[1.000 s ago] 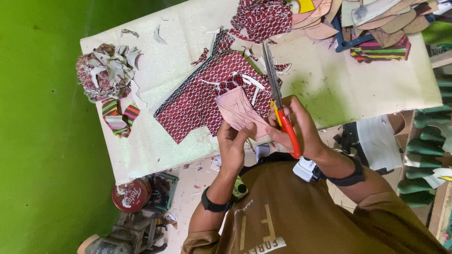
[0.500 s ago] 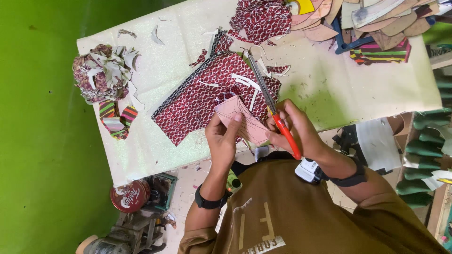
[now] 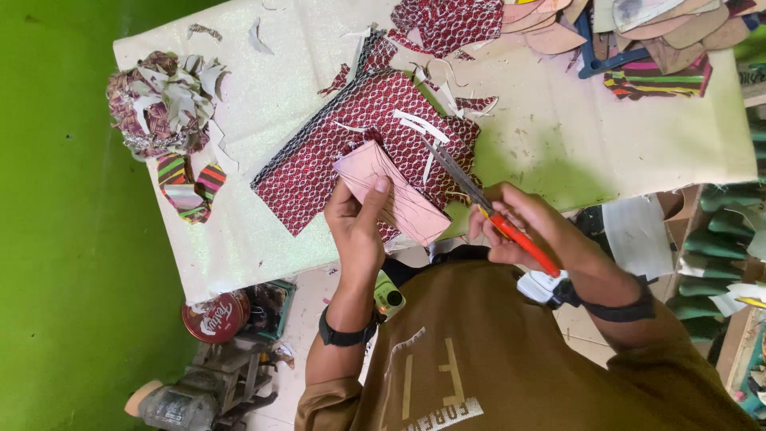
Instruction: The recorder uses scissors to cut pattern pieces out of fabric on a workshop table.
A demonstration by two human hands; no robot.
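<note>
Gripping a pink pattern piece (image 3: 391,199) between thumb and fingers, the left hand (image 3: 357,227) holds it above red patterned fabric (image 3: 351,152) lying on the counter (image 3: 558,136). The right hand (image 3: 527,227) is closed around orange-handled scissors (image 3: 487,209), blades pointing toward the piece.

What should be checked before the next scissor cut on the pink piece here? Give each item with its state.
1. Left hand grips the pink piece: ok.
2. Right hand holds the red-handled scissors: ok.
3. Blades meet the pink piece: cannot tell.
4. Left thumb clear of the blades: ok, it lies on the piece away from them.
5. Red patterned fabric lies flat on the table: ok.
6. Cut line visible on the piece: cannot tell.
</note>
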